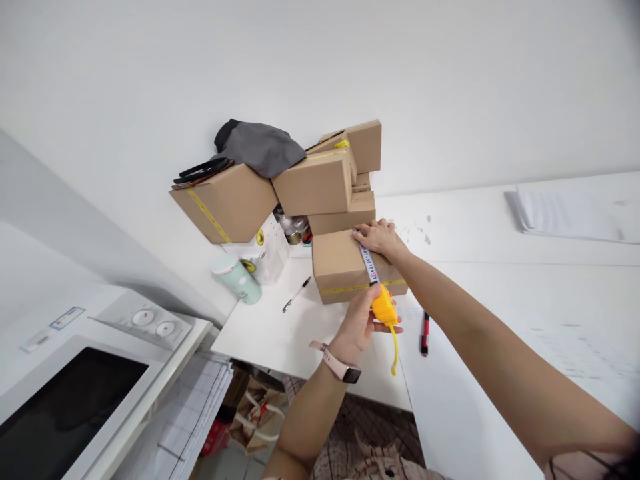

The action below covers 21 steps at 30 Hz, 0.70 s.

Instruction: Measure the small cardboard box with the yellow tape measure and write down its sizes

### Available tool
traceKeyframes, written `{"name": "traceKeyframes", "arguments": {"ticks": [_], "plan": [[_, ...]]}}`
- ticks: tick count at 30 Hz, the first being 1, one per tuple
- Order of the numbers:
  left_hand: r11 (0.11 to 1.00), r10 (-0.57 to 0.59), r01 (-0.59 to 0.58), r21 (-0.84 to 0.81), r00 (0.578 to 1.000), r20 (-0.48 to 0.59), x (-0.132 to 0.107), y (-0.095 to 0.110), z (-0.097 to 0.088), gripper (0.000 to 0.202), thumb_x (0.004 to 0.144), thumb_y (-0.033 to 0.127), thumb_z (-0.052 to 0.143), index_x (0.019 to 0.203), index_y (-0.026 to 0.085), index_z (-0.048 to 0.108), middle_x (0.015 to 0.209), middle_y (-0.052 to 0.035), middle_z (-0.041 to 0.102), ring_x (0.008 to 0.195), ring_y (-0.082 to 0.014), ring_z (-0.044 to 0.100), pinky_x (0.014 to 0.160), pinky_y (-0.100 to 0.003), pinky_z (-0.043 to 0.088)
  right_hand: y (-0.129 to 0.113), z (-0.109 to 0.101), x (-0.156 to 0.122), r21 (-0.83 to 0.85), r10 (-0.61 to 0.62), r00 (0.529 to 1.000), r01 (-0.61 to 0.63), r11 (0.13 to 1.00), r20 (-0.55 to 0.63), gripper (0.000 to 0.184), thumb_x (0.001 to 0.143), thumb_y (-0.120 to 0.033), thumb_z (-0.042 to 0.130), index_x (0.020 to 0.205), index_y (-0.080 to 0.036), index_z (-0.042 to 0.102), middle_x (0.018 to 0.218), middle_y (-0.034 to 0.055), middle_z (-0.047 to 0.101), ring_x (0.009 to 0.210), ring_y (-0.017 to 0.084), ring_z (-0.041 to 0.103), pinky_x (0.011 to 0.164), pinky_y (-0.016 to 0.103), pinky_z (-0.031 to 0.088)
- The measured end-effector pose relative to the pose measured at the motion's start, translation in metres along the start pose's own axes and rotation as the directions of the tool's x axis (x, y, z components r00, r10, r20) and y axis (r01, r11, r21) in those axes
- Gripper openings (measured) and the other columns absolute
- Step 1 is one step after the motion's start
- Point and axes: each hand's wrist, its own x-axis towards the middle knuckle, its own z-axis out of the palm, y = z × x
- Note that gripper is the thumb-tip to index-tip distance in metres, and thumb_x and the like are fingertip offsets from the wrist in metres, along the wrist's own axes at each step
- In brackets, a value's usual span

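Hands [383, 238] at ends of tape measure [384, 305]

Brown rectangular cardboard box [335, 257], top closed, yellow strip [350, 289] along near side, lies flat on white bench [265, 340]. Yellow handheld tape measure [384, 305]: case tilted by box's near edge, pale numbered blade [369, 262] extended across box top, yellow cord [395, 350] dangling.

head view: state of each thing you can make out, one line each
left hand: closed around the tape measure
right hand: on the front box, at the blade's outer end
tape measure: blade partly out
front box: closed
pen: lying flat
marker: lying flat
smartwatch: strapped on, screen dark
microwave: door shut
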Motion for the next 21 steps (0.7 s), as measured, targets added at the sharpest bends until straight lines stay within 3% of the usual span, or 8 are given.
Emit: {"name": "traceKeyframes", "arguments": {"ticks": [2, 4, 6, 8, 11, 13, 17, 21], "plan": [[1.000, 0.001, -0.001, 0.016, 1.000, 0.012, 0.000, 0.000, -0.001, 0.058, 0.066, 0.063, 0.074, 0.097, 0.015, 0.063, 0.091, -0.0085, 0.066, 0.064, -0.0195, 0.066, 0.057, -0.036, 0.058, 0.001, -0.005, 0.000, 0.074, 0.013, 1.000, -0.015, 0.997, 0.020, 0.055, 0.096, -0.057, 0.041, 0.135, -0.026, 0.064, 0.130, 0.0166, 0.062, 0.125, 0.041, 0.044, 0.106, 0.061, 0.028], [0.999, 0.019, -0.020, 0.050, 0.999, 0.031, -0.004, 0.000, -0.005, 0.059, 0.066, 0.064, 0.074, 0.096, 0.014, 0.064, 0.092, -0.0090, 0.065, 0.065, -0.0195, 0.066, 0.057, -0.036, 0.058, 0.007, -0.014, -0.002, 0.272, 0.016, 0.999, -0.024, 0.962, 0.033, 0.056, 0.095, -0.059, 0.044, 0.138, -0.028, 0.061, 0.136, 0.0123, 0.061, 0.128, 0.038, 0.045, 0.109, 0.057, 0.028], [0.990, 0.107, -0.107, 0.092, 0.994, 0.007, -0.012, 0.000, -0.016, 0.058, 0.066, 0.062, 0.075, 0.099, 0.016, 0.063, 0.093, -0.0077, 0.065, 0.066, -0.0190, 0.066, 0.059, -0.035, 0.058, 0.022, -0.024, -0.011, 0.521, 0.043, 0.999, -0.022, 0.853, -0.028, 0.056, 0.096, -0.060, 0.043, 0.141, -0.029, 0.057, 0.142, 0.0082, 0.058, 0.127, 0.032, 0.050, 0.110, 0.048, 0.033], [0.952, 0.267, -0.252, 0.172, 0.961, -0.069, -0.020, 0.000, -0.034, 0.056, 0.068, 0.055, 0.078, 0.107, 0.020, 0.060, 0.095, -0.0059, 0.066, 0.072, -0.0182, 0.066, 0.063, -0.031, 0.058, 0.045, -0.031, -0.031, 0.673, 0.150, 0.981, -0.030, 0.739, -0.120, 0.056, 0.097, -0.058, 0.041, 0.141, -0.027, 0.056, 0.140, 0.0083, 0.060, 0.122, 0.026, 0.056, 0.105, 0.039, 0.040], [0.865, 0.460, -0.379, 0.328, 0.861, -0.218, -0.025, 0.001, -0.068, 0.059, 0.069, 0.046, 0.081, 0.118, 0.025, 0.055, 0.100, -0.0043, 0.065, 0.080, -0.0171, 0.065, 0.067, -0.027, 0.056, 0.081, -0.031, -0.074, 0.659, 0.331, 0.941, -0.201, 0.724, -0.077, 0.058, 0.099, -0.060, 0.036, 0.134, -0.021, 0.061, 0.114, 0.0121, 0.071, 0.101, 0.025, 0.065, 0.094, 0.037, 0.047], [0.852, 0.480, -0.372, 0.368, 0.835, -0.269, -0.021, 0.003, -0.088, 0.058, 0.070, 0.047, 0.079, 0.117, 0.024, 0.055, 0.100, -0.0039, 0.063, 0.080, -0.0167, 0.064, 0.066, -0.027, 0.056, 0.096, -0.026, -0.104, 0.598, 0.335, 0.942, -0.286, 0.749, 0.030, 0.064, 0.098, -0.063, 0.033, 0.141, -0.023, 0.056, 0.099, 0.0108, 0.073, 0.087, 0.024, 0.067, 0.089, 0.038, 0.049], [0.864, 0.471, -0.365, 0.346, 0.830, -0.300, -0.005, 0.009, -0.111, 0.051, 0.071, 0.053, 0.075, 0.106, 0.020, 0.057, 0.098, -0.0035, 0.060, 0.078, -0.0151, 0.062, 0.063, -0.028, 0.057, 0.095, -0.015, -0.136, 0.652, 0.140, 0.986, -0.166, 0.740, 0.092, 0.073, 0.096, -0.068, 0.031, 0.156, -0.027, 0.035, 0.094, 0.0068, 0.072, 0.084, 0.022, 0.067, 0.084, 0.036, 0.053], [0.822, 0.550, -0.432, 0.372, 0.773, -0.317, 0.006, 0.023, -0.123, 0.057, 0.068, 0.052, 0.079, 0.109, 0.019, 0.056, 0.094, -0.0018, 0.060, 0.075, -0.0140, 0.062, 0.063, -0.028, 0.057, 0.081, -0.016, -0.135, 0.625, 0.080, 0.995, -0.100, 0.774, 0.061, 0.074, 0.095, -0.068, 0.035, 0.159, -0.030, 0.029, 0.109, 0.0059, 0.072, 0.088, 0.022, 0.068, 0.089, 0.038, 0.053]]}}
